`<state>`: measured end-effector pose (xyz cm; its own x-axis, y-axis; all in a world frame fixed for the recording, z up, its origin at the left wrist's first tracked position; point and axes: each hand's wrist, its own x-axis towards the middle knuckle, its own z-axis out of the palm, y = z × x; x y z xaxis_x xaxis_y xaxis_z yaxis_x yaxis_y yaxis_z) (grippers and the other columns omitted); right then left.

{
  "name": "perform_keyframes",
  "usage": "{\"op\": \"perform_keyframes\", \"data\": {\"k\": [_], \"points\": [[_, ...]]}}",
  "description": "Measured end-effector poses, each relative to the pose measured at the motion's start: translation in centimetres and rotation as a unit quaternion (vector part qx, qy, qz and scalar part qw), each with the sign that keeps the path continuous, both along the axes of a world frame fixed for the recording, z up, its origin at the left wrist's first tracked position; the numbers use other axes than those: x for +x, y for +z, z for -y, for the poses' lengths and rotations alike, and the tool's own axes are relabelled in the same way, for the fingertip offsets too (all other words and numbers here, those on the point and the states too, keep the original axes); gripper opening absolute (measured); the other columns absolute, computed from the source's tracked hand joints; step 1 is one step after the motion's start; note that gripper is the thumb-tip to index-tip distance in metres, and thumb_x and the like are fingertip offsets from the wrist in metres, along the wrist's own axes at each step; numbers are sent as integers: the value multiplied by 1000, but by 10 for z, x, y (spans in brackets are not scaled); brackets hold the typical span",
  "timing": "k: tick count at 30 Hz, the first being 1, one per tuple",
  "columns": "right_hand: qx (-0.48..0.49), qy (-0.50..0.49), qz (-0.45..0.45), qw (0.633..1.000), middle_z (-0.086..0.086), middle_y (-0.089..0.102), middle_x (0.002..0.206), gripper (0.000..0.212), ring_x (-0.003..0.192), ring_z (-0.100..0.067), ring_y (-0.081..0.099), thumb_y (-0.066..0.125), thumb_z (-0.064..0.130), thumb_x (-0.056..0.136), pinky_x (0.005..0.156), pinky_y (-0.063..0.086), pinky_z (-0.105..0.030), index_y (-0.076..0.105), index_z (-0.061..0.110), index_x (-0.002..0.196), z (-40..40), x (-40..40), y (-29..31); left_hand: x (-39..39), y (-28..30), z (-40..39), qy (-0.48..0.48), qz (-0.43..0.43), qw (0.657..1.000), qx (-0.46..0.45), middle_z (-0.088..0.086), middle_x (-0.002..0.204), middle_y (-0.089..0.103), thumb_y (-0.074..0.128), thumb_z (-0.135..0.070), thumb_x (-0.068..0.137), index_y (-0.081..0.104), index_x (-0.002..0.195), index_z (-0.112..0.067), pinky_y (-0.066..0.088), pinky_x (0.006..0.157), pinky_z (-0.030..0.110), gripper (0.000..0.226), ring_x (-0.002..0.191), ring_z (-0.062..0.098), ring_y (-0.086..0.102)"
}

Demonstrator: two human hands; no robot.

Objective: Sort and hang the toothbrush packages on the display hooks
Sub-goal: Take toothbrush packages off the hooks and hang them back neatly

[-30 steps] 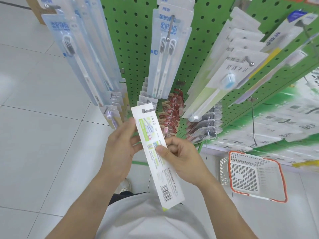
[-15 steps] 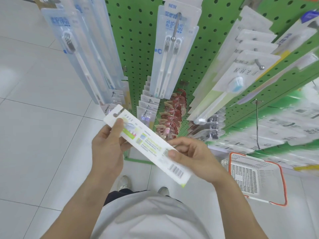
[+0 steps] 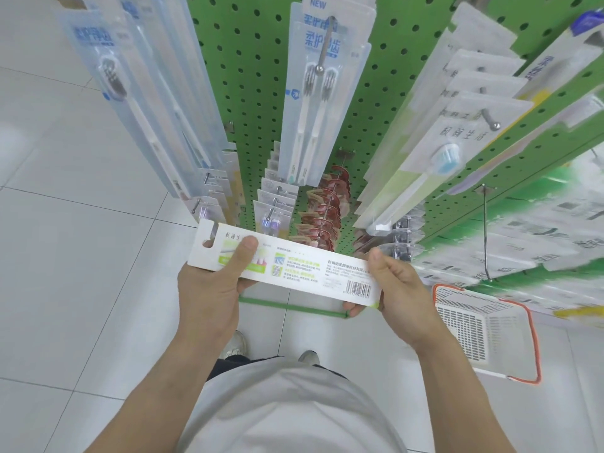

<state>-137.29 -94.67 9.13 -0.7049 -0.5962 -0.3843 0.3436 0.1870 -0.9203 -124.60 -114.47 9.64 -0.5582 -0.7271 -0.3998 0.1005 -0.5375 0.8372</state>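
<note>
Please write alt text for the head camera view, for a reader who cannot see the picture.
Both hands hold a long white toothbrush package almost level, printed back up: the left hand near its hang hole, the right hand at the barcode end. Behind it, a green pegboard carries hooks of toothbrush packages; a basket stands on the floor at the right.

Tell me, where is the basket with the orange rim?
The basket sits on the floor at lower right of the head view, below the green pegboard, beside the right hand.
</note>
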Motion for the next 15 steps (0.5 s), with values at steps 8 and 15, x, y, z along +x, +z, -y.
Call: {"op": "perform_keyframes", "data": {"k": [8, 15], "points": [[33, -14, -37, 999, -12, 76, 82, 31, 58, -23, 65, 83, 17, 71, 52, 53, -30, 69, 1, 94, -3, -4, 5, -2, -3, -8, -37, 6, 997, -74, -1, 91, 78, 84, -17, 61, 79, 81, -23, 61, 71, 35, 22, 87, 24, 75], [34, -68, -32, 997, -12, 75, 82, 42, 53, -21, 61, 85, 23, 65, 47, 43, -28, 70, 5, 100, -6, -3, -8, -4, 10, -9, -48, 2, 998, -32, 1, 88, 78, 65, -34, 80, 74, 82, -20, 63, 70, 37, 17, 89, 25, 76]]}}
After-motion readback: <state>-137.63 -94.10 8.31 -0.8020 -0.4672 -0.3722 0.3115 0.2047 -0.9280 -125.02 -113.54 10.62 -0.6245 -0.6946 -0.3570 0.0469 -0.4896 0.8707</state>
